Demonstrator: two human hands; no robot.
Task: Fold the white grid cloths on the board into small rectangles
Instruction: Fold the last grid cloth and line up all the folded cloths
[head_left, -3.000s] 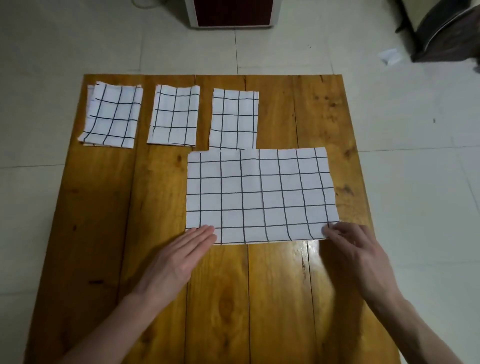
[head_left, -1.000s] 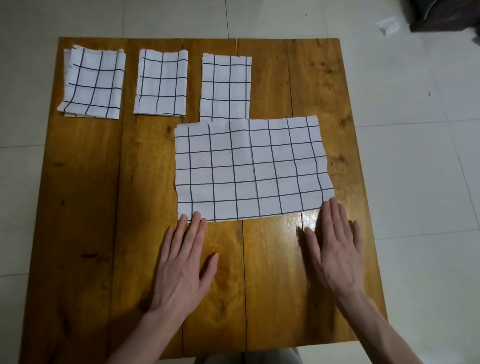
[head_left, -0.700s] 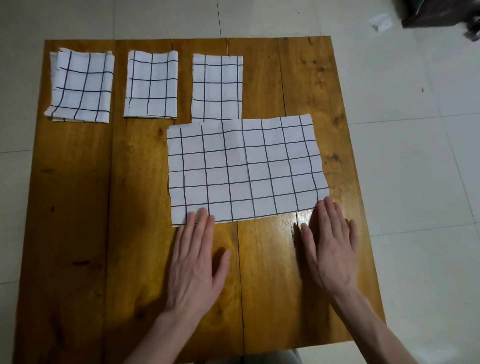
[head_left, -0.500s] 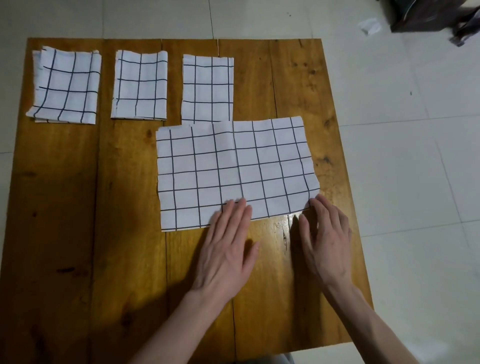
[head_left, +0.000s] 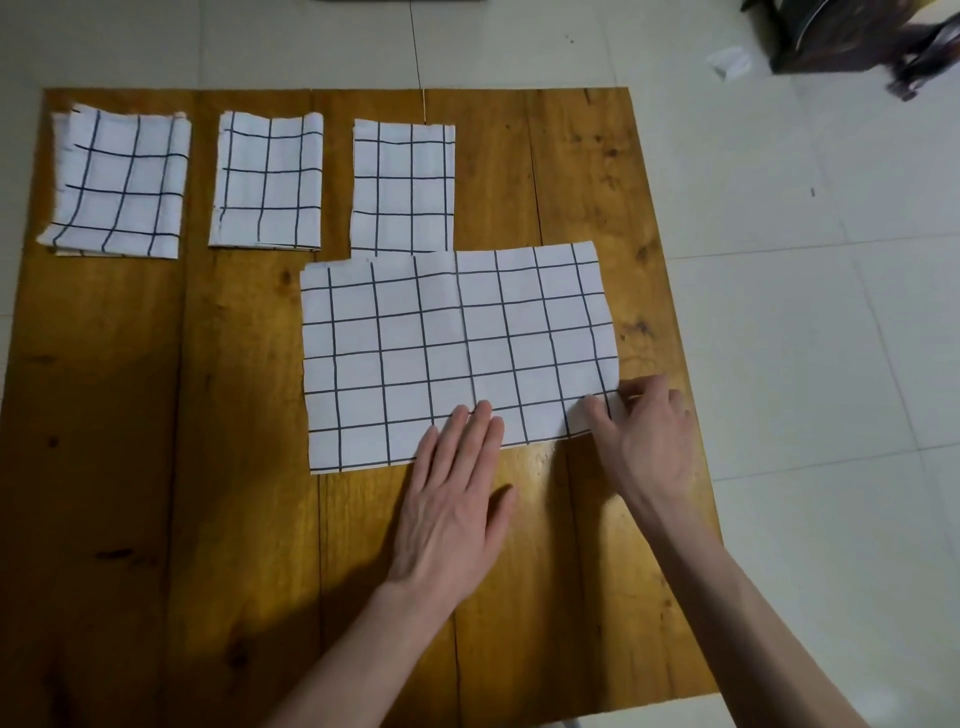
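- 3 folded cloths are seen in a row on the table (head_left: 104, 415), well beyond both hands: 1 far to the left (head_left: 117, 179), 1 in the middle (head_left: 267, 179), and 1 (head_left: 402, 187) whose near edge is touched or slightly overlapped by the open cloth.
- 1 open cloth (head_left: 415, 353) is spread flat just ahead of the hands; a crease is visible down its middle.
- The left hand (head_left: 452, 499) is laid flat with fingers together, its fingertips pressed on the cloth's near edge.
- The right hand (head_left: 644, 441) is closed in a pinch on the cloth's near right corner.
- 3 cloths are judged done; the 4th is at the start of its next fold, with further halving left.
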